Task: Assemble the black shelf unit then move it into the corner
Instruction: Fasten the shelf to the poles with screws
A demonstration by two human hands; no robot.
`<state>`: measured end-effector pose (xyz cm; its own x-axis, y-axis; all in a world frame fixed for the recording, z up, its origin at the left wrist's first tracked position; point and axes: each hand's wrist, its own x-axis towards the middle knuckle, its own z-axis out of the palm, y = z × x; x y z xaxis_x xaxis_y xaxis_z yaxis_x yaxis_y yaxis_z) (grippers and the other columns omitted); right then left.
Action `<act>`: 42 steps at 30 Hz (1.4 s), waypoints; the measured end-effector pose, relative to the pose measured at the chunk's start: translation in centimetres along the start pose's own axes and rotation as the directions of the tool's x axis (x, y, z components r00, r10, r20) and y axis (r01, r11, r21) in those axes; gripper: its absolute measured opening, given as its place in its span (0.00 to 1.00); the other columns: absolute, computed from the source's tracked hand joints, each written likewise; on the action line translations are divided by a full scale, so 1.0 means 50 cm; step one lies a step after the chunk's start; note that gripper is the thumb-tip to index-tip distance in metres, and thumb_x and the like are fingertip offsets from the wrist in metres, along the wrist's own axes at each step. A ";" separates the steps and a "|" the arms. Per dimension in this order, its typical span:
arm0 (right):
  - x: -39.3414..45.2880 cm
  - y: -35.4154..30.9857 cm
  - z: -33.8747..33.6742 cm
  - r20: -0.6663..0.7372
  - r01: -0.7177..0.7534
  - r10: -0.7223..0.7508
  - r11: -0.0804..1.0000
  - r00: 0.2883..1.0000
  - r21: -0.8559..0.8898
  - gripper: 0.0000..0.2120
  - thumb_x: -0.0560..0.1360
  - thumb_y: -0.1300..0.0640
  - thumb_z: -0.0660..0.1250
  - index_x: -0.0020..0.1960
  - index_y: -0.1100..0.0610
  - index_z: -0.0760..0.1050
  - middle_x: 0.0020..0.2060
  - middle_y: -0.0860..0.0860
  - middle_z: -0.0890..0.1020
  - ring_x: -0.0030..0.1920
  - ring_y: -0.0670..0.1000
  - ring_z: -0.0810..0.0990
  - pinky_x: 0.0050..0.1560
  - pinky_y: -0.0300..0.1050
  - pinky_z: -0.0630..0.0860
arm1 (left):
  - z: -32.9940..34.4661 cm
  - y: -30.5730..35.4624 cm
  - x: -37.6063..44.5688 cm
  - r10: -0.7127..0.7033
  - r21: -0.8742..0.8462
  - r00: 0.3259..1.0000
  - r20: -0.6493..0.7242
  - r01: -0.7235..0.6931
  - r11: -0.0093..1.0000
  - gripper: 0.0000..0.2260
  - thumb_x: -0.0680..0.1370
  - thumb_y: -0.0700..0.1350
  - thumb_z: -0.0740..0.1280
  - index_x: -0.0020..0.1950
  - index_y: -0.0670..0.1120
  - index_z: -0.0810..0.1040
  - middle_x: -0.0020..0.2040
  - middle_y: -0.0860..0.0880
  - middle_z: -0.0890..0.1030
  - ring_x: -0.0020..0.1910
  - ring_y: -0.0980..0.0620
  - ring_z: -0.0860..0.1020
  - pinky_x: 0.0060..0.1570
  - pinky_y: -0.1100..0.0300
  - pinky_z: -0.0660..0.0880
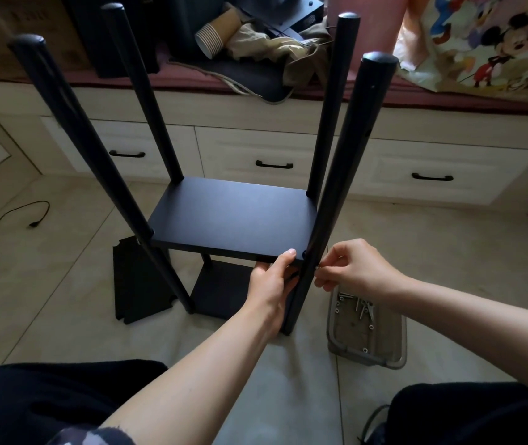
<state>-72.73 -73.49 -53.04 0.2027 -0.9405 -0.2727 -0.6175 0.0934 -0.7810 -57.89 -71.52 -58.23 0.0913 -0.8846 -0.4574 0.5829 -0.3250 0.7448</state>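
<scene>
Shelf unit [233, 216], matte black, stands on the pale tiled floor [63, 284] before a cream drawer front: four round, smooth poles with capped tops rise through the corners of a flat rectangular board. Left hand [272, 281] holds the board's near edge, thumb on top and fingers beneath, just beside the near right pole [346, 175]. Right hand [352, 268] pinches a small metal screw [317, 268] against that pole at board height; its grip is clamped on the screw. On the floor beside the pole's foot sits a clear plastic tray [397, 354] holding loose silver screws and nuts. A spare black panel [140, 284] with notched corners lies flat under the near left pole. A black cable [15, 216] curls across the tiles at the floor's left edge. Bare forearms reach out over dark-clothed knees.
</scene>
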 end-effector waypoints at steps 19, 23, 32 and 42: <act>0.007 0.004 -0.005 0.063 0.135 -0.121 0.924 0.991 -0.357 0.04 0.80 0.52 0.65 0.49 0.51 0.78 0.35 0.44 0.83 0.38 0.41 0.81 0.44 0.44 0.78 | -0.002 -0.001 0.010 0.007 0.005 1.000 0.019 -0.007 1.000 0.12 0.80 0.42 0.70 0.61 0.39 0.78 0.56 0.38 0.84 0.56 0.41 0.84 0.59 0.50 0.79; 0.001 -0.003 -0.008 0.064 0.178 -0.167 0.857 0.984 -0.484 0.07 0.80 0.51 0.63 0.57 0.45 0.76 0.38 0.43 0.81 0.42 0.47 0.81 0.43 0.47 0.78 | -0.001 0.001 0.010 0.006 -0.018 1.000 0.021 -0.005 1.000 0.10 0.80 0.42 0.70 0.60 0.40 0.79 0.55 0.39 0.84 0.52 0.43 0.84 0.51 0.54 0.80; 0.014 -0.009 -0.020 0.129 0.170 -0.121 0.853 0.984 -0.493 0.05 0.80 0.50 0.63 0.52 0.47 0.78 0.35 0.43 0.83 0.40 0.43 0.80 0.47 0.50 0.79 | 0.004 0.005 0.004 0.012 -0.068 0.999 0.037 -0.010 0.998 0.12 0.80 0.42 0.69 0.62 0.40 0.78 0.56 0.38 0.84 0.56 0.41 0.83 0.48 0.57 0.81; 0.009 -0.006 -0.018 0.078 0.188 -0.173 0.820 0.982 -0.540 0.06 0.79 0.47 0.65 0.55 0.43 0.77 0.35 0.42 0.82 0.41 0.44 0.79 0.39 0.44 0.71 | 0.004 0.004 0.004 0.024 -0.053 0.999 0.047 -0.022 0.998 0.13 0.81 0.42 0.68 0.63 0.40 0.77 0.57 0.38 0.84 0.54 0.43 0.84 0.47 0.58 0.80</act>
<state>-73.16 -74.25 -52.42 0.3653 -0.9141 -0.1760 -0.8790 -0.2764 -0.3884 -57.92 -71.80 -58.07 0.0677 -0.9069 -0.4159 0.6229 -0.2872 0.7277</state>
